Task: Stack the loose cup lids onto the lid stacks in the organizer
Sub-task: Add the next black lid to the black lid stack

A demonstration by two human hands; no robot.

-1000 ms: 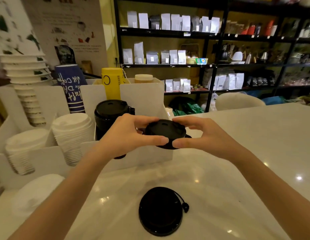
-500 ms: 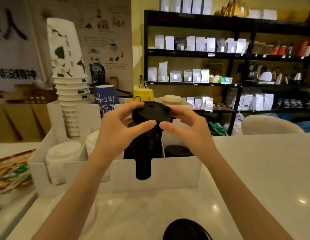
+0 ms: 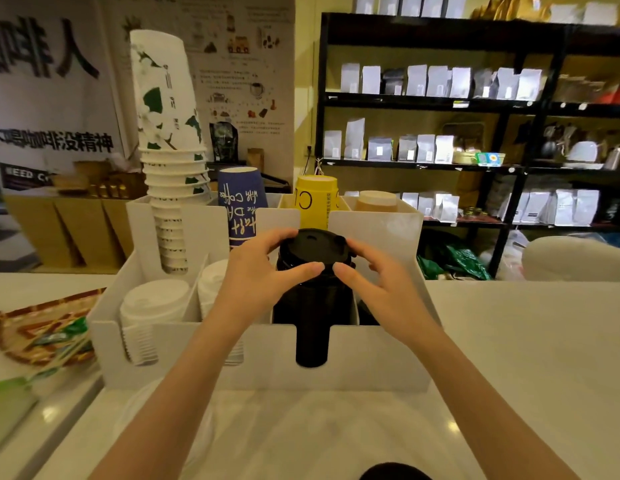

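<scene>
A black cup lid (image 3: 313,245) rests on top of the black lid stack (image 3: 311,320) in the white organizer (image 3: 371,355). My left hand (image 3: 258,277) grips the lid's left rim and my right hand (image 3: 378,282) its right rim, thumbs nearly touching at the front. Two white lid stacks (image 3: 152,310) fill the organizer's left compartments. Another loose black lid (image 3: 393,472) lies on the counter at the bottom edge, mostly cut off. A loose white lid (image 3: 163,417) lies on the counter under my left forearm.
Paper cup stacks stand in the organizer's back row: white-green (image 3: 170,168), blue (image 3: 241,206), yellow (image 3: 315,200) and tan (image 3: 376,200). A patterned tray (image 3: 35,327) with packets sits at the left. Dark shelves (image 3: 475,161) of bags stand behind the white counter (image 3: 526,341).
Both hands carried the black lid up from over the counter and lowered it onto the black stack in the organizer. The view moved closer, so the loose lid below slid nearly out of frame.
</scene>
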